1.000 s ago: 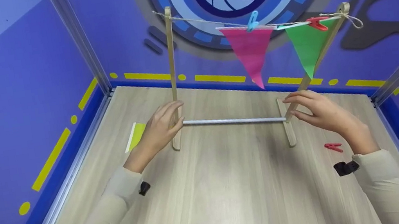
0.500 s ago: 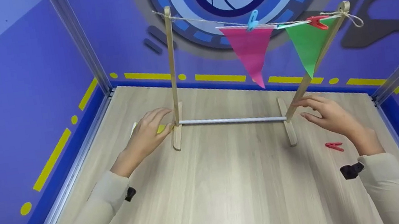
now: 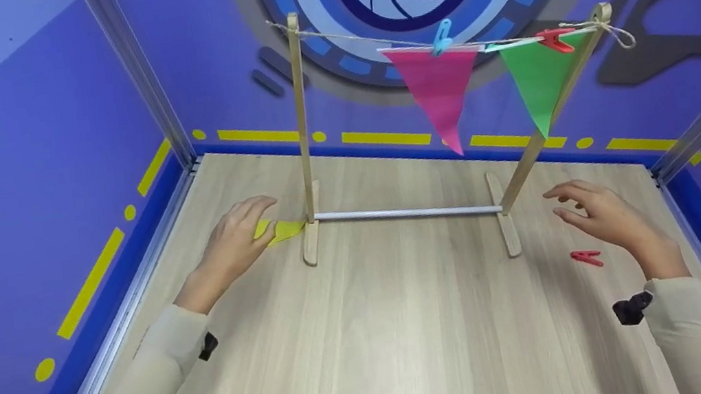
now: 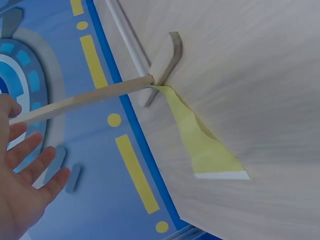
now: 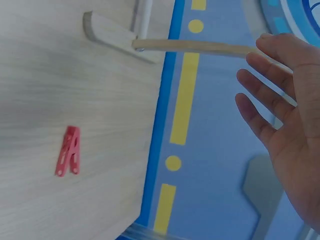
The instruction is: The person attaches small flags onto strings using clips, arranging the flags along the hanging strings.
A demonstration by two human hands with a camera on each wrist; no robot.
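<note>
My left hand (image 3: 229, 246) hovers over a yellow triangular flag (image 4: 205, 145) that lies on the table, its tip touching the foot of the left wooden post (image 3: 303, 120). Loosely bent fingers hold nothing there. To the right of the right post (image 3: 524, 171), my right hand (image 3: 603, 211) is in the air with relaxed, empty fingers. Below it lies a red clothespin (image 3: 587, 258). On the string between the posts hang a pink flag (image 3: 435, 90) under a blue clothespin (image 3: 442, 37) and a green flag (image 3: 542, 81) under another red clothespin (image 3: 556, 41).
A white rod (image 3: 408, 212) joins the two post feet low over the wooden table (image 3: 386, 344). Blue printed walls (image 3: 32, 203) with metal corner rails enclose the table at the back and both sides.
Both hands have drawn outward from the posts, the left to the left, the right to the right and slightly down. More of the yellow flag's tip shows. Stand and hanging flags look unchanged.
</note>
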